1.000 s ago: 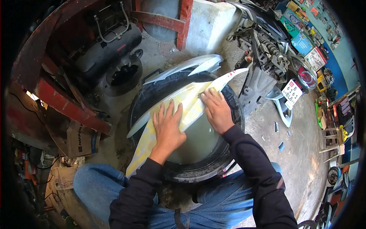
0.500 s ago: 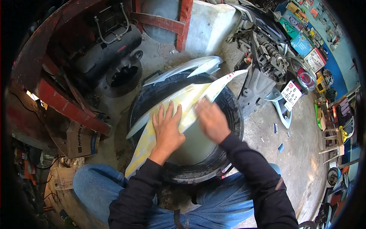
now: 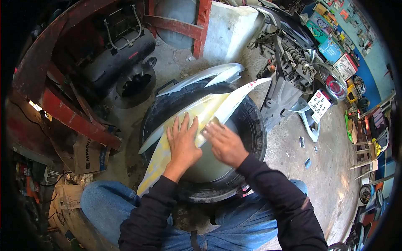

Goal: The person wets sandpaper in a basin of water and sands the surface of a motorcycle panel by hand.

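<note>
A long motorcycle body panel point(image 3: 209, 104), white with yellowish patches, lies across the rim of a black tub point(image 3: 255, 125). My left hand point(image 3: 183, 142) rests flat on the panel's middle with its fingers spread. Just to its right, my right hand point(image 3: 224, 142) presses a small dark piece of sandpaper point(image 3: 215, 120) against the panel's near edge, its fingers together; most of the sheet is hidden under them. Cloudy grey water point(image 3: 209, 163) fills the tub's bottom. Behind, a second pale panel point(image 3: 201, 77) sits on the far rim.
A partly stripped motorcycle with a licence plate point(image 3: 319, 104) stands at the right. A black air compressor tank point(image 3: 121, 52) is at the upper left, near a red wooden frame point(image 3: 180, 27). A cardboard box point(image 3: 90, 154) sits left, and small blue scraps point(image 3: 307, 163) lie on the floor.
My right hand has slid down and to the left along the panel's edge, closer to my left hand. The left hand and the panel stay almost in place.
</note>
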A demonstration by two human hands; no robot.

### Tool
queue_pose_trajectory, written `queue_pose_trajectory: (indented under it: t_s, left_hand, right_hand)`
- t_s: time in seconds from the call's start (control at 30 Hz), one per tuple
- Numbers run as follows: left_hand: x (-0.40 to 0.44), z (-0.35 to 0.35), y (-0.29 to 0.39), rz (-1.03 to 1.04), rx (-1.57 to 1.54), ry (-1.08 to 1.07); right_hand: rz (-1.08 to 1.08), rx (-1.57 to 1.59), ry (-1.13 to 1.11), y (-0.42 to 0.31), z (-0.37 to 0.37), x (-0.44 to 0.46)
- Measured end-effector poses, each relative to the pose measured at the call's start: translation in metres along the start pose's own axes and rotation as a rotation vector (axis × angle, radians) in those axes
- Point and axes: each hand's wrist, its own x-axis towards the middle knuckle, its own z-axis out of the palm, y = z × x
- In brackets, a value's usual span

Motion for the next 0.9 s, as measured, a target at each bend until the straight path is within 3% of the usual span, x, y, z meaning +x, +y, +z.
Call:
queue_pose_trajectory:
  t_s: [0.13,0.23,0.33,0.4,0.5,0.6,0.63,0.67,0.77,0.8,0.87,0.9]
  left_hand:
    - [-0.006,0.002,0.002,-0.016,0.009,-0.011]
    - [-0.003,0.0,0.003,-0.014,0.011,-0.004]
    - [-0.001,0.002,0.002,-0.007,0.014,0.003]
    - [-0.006,0.005,0.002,-0.005,0.009,0.006]
    - [-0.001,0.0,0.004,-0.018,0.006,0.003]
    - [-0.003,0.002,0.001,-0.007,0.011,0.004]
    - [-0.001,0.002,0.003,-0.007,0.008,0.014]
    - [-0.003,0.003,0.004,-0.009,0.002,0.019]
    - [-0.002,-0.001,0.004,-0.031,0.02,-0.012]
    - [0.001,-0.001,0.006,-0.025,0.018,-0.003]
    - [-0.002,0.002,0.004,-0.013,0.026,0.003]
    - [-0.002,0.002,0.004,-0.013,0.027,0.0]
  right_hand:
    - [0.13,-0.101,-0.04,0.024,0.0,0.007]
    - [-0.058,-0.027,-0.072,-0.022,-0.002,-0.008]
    - [-0.04,-0.064,-0.029,0.003,-0.002,-0.002]
    - [0.132,-0.111,-0.059,0.021,0.0,0.008]
    - [0.006,-0.077,-0.053,-0.021,-0.001,-0.005]
    - [-0.026,-0.09,-0.026,0.009,-0.002,-0.001]
    - [0.175,-0.088,-0.073,0.023,-0.001,0.005]
    - [0.179,-0.125,-0.054,0.038,0.003,0.007]
    - [0.011,-0.158,-0.053,-0.008,0.003,-0.005]
    - [-0.003,-0.028,-0.109,-0.022,-0.001,-0.008]
    - [-0.021,0.0,-0.054,0.004,0.001,-0.008]
    - [0.075,-0.05,-0.062,0.019,-0.002,0.001]
